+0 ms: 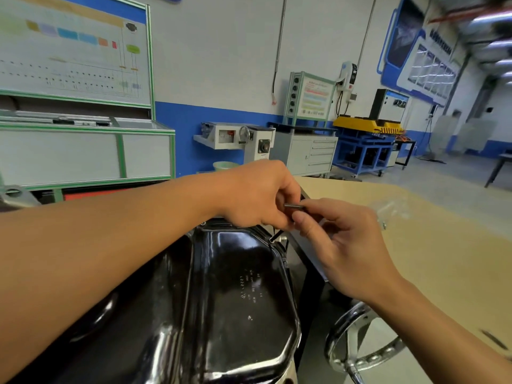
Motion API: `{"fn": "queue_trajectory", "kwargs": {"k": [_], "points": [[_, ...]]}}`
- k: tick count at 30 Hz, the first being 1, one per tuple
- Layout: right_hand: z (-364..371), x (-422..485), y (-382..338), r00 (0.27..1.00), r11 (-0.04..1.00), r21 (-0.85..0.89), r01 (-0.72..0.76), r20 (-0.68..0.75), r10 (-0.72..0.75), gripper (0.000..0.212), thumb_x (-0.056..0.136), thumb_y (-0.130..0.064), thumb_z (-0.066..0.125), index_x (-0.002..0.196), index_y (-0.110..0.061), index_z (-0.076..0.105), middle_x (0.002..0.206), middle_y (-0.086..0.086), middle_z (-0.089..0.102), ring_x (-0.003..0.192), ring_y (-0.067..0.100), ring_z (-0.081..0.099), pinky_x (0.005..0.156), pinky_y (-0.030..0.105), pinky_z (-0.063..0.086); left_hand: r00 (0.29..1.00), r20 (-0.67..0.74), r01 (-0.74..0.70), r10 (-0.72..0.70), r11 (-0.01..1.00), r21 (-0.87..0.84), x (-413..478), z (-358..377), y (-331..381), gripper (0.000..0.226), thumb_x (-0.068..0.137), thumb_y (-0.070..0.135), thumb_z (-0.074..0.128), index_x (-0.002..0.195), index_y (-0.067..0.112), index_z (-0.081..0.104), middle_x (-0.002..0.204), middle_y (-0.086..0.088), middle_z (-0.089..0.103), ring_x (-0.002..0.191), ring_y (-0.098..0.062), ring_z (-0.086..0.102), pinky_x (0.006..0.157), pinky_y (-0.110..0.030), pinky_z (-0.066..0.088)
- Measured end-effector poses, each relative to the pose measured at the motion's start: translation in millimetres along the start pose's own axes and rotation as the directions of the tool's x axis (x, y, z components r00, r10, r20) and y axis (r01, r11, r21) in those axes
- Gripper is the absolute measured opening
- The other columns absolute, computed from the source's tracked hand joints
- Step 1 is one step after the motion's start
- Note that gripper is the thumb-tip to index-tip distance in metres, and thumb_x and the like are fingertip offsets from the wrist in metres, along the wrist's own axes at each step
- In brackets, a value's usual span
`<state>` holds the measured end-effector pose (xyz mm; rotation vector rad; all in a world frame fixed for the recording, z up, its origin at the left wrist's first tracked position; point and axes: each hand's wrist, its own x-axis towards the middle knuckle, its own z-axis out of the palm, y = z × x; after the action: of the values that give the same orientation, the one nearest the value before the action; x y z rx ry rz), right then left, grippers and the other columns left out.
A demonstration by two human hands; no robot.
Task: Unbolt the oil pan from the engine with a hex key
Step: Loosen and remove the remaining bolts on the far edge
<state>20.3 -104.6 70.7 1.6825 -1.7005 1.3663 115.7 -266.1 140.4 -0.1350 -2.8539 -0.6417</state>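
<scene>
Left forearm (110, 245): bare, enters from the near left and runs across toward the centre. Left hand (257, 195): back of the hand uppermost, fingers curled under and gripping a hex key (293, 206).

Right forearm (432, 314): bare, enters from the near right and angles toward the far left. Right hand (346, 245): thumb and forefinger pinch the key's short bar, just right of the left fingers. The remaining right fingers are loosely bent and hold nothing. The two hands sit close together at the fingertips.
</scene>
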Motion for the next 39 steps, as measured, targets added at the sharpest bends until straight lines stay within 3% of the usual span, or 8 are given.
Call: {"fn": "queue_trajectory", "kwargs": {"k": [5, 9, 14, 19, 25, 29, 34, 39], "points": [[-1, 2, 2, 0.997, 1.000, -0.013, -0.011, 0.073, 0.012, 0.018, 0.096, -0.007, 0.063, 0.101, -0.017, 0.077, 0.084, -0.002, 0.071, 0.076, 0.014, 0.065, 0.067, 0.030, 0.051, 0.999, 0.033, -0.017, 0.019, 0.998, -0.054, 1, 0, -2, 0.007, 0.084, 0.014, 0.080, 0.085, 0.020, 0.076, 0.077, 0.004, 0.074, 0.074, -0.013, 0.071, 0.079, -0.032, 0.059], [-4, 5, 5, 0.989, 1.000, 0.015, 0.000, 0.149, -0.002, 0.020, 0.097, -0.009, 0.059, 0.107, -0.013, 0.075, 0.084, 0.001, 0.068, 0.078, 0.017, 0.063, 0.069, 0.030, 0.050, 0.994, 0.108, -0.008, 0.012, 0.999, -0.037, 1, -2, -5, 0.010, 0.088, 0.015, 0.076, 0.098, 0.014, 0.079, 0.085, -0.009, 0.076, 0.083, -0.028, 0.070, 0.084, -0.039, 0.057], [4, -2, 7, 0.994, 0.974, 0.198, -0.111, 0.039, 0.105, 0.024, 0.087, -0.021, 0.074, 0.110, -0.016, 0.075, 0.082, 0.002, 0.069, 0.077, 0.019, 0.063, 0.073, 0.026, 0.053, 0.995, 0.097, 0.027, -0.023, 0.999, -0.039, 4, -1, -7, 0.009, 0.085, 0.023, 0.079, 0.093, 0.019, 0.080, 0.078, -0.002, 0.075, 0.072, -0.018, 0.068, 0.072, -0.028, 0.055], [30, -6, 6, 0.878, 0.723, 0.618, -0.308, -0.109, 0.466, 0.022, 0.069, -0.019, 0.081, 0.090, -0.015, 0.077, 0.067, 0.001, 0.066, 0.062, 0.011, 0.059, 0.072, 0.024, 0.057, 0.999, 0.021, 0.034, -0.033, 0.999, -0.042, 7, 1, -9, 0.009, 0.081, 0.017, 0.083, 0.077, 0.021, 0.075, 0.072, 0.000, 0.072, 0.070, -0.020, 0.067, 0.073, -0.036, 0.058], [36, -6, 1, 0.889, 0.831, 0.489, -0.265, -0.209, 0.407, 0.012, 0.075, -0.024, 0.079, 0.087, -0.021, 0.079, 0.086, 0.010, 0.072, 0.084, 0.037, 0.066, 0.084, 0.052, 0.057, 0.999, -0.001, 0.052, -0.052, 0.998, -0.046, 10, 3, -12, 0.027, 0.078, 0.011, 0.083, 0.062, 0.023, 0.064, 0.050, 0.013, 0.056, 0.049, -0.003, 0.048, 0.048, -0.013, 0.039], [34, -8, 4, 0.933, 0.898, 0.363, -0.248, -0.160, 0.322, 0.012, 0.091, -0.011, 0.071, 0.095, -0.021, 0.077, 0.087, 0.006, 0.070, 0.086, 0.030, 0.063, 0.082, 0.045, 0.054, 0.995, 0.094, 0.028, -0.016, 0.992, -0.126, 8, 3, -13, 0.021, 0.083, 0.010, 0.079, 0.078, 0.029, 0.074, 0.062, 0.009, 0.066, 0.058, -0.005, 0.057, 0.059, -0.027, 0.051], [29, -13, 4, 0.951, 0.924, 0.299, -0.238, -0.121, 0.284, 0.012, 0.097, -0.012, 0.065, 0.096, -0.018, 0.075, 0.089, 0.002, 0.068, 0.086, 0.021, 0.063, 0.081, 0.033, 0.052, 0.991, 0.129, 0.056, -0.037, 0.987, -0.148, 10, 2, -15, 0.014, 0.089, 0.007, 0.074, 0.100, 0.014, 0.079, 0.065, 0.012, 0.071, 0.059, 0.001, 0.062, 0.058, -0.019, 0.053], [29, -11, -2, 0.907, 0.868, 0.411, -0.279, -0.185, 0.379, 0.017, 0.078, -0.026, 0.079, 0.093, -0.019, 0.077, 0.081, 0.005, 0.068, 0.074, 0.020, 0.059, 0.075, 0.031, 0.052, 0.992, 0.112, 0.071, -0.056, 0.987, -0.141, 10, 3, -16, 0.003, 0.084, 0.012, 0.079, 0.086, 0.013, 0.078, 0.066, 0.004, 0.073, 0.057, -0.002, 0.064, 0.056, -0.019, 0.052]]}}
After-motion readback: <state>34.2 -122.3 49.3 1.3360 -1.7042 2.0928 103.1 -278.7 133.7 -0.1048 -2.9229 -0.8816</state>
